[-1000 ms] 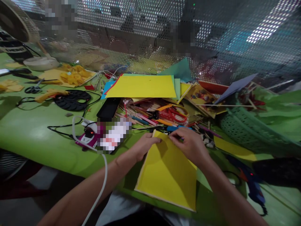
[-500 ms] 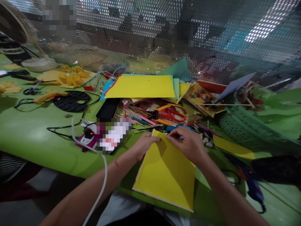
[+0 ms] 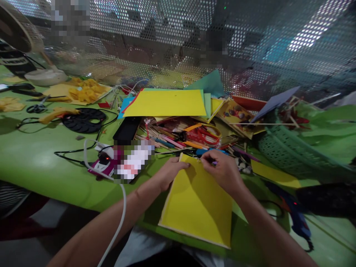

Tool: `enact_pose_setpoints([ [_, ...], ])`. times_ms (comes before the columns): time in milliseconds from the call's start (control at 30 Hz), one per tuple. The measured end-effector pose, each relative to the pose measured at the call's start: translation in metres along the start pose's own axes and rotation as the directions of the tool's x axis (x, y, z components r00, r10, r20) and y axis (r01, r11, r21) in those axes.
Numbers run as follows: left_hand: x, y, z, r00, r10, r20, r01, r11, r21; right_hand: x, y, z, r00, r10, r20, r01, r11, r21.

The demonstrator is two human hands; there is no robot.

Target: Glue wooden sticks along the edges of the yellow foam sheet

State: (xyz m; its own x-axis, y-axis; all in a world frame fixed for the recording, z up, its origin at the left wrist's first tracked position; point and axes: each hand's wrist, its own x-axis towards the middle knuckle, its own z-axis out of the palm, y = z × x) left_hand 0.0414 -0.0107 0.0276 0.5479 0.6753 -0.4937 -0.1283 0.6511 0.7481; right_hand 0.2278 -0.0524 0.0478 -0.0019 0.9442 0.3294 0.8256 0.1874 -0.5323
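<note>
A yellow rectangular board (image 3: 198, 207) with pale edging lies tilted at the table's front edge, close to my body. My left hand (image 3: 172, 171) grips its upper left side, thumb on the yellow face and fingers hidden underneath. Over the board's top right edge is my right hand (image 3: 221, 167), its thumb and fingertips pinched together. Whatever sits in that pinch is too small to make out. Just behind the board lie several pencils and sticks, with red-handled scissors (image 3: 208, 135) among them.
Yellow sheets (image 3: 167, 103) are stacked at the back. A green basket (image 3: 292, 155) and a blue glue gun (image 3: 299, 217) are on the right. To the left are a phone (image 3: 135, 161), a purple power strip (image 3: 104, 163), a white cable (image 3: 122, 211) and a yellow glue gun (image 3: 59, 113).
My right fingertips have shifted slightly to the right along the board's top edge. My left hand keeps its grip, and the board has barely moved.
</note>
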Motion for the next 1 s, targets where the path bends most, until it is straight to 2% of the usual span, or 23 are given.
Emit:
enact_pose_setpoints([
  [200,-0.0004,0.0006,-0.0013,1.0,0.002,-0.005,-0.002,1.0,-0.022,0.0011,0.0051,-0.0015,0.997,0.082,-0.004,-0.081,0.99,0.114],
  [633,-0.0013,0.0037,0.0004,1.0,0.015,-0.022,-0.016,0.999,-0.036,0.0022,0.0088,-0.005,0.99,0.136,-0.045,-0.127,0.978,0.165],
  [1000,0.0006,0.0026,-0.0028,0.999,0.034,0.015,-0.033,0.998,-0.052,0.0052,0.0078,-0.0069,0.982,0.176,-0.066,-0.159,0.965,0.21],
])
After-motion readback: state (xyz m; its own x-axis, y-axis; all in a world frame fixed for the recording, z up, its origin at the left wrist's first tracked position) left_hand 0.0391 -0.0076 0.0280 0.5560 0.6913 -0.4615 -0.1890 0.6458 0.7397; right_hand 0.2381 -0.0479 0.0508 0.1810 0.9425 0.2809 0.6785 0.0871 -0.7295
